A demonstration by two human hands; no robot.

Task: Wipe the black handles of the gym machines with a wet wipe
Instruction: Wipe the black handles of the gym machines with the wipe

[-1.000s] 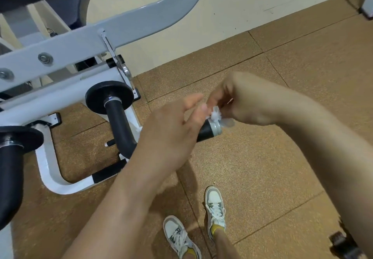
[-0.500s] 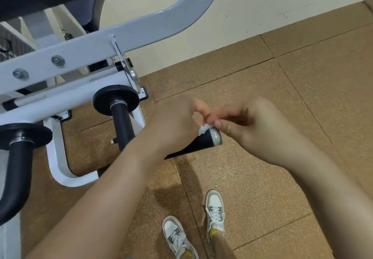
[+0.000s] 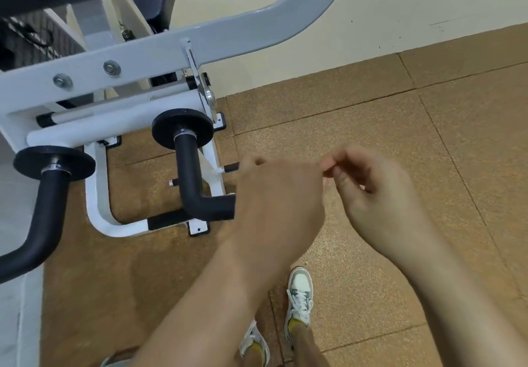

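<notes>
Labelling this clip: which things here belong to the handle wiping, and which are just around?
Job: bent black foam handle gripped by left hand; second black curved handle; right hand. No wipe visible.
Just there: white steel machine frame; grey-white sneakers.

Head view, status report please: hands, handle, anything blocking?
Left hand grips black handle end. Right hand fingers curled beside it, contents unseen. Wipe not visible. No obstruction seen.
</notes>
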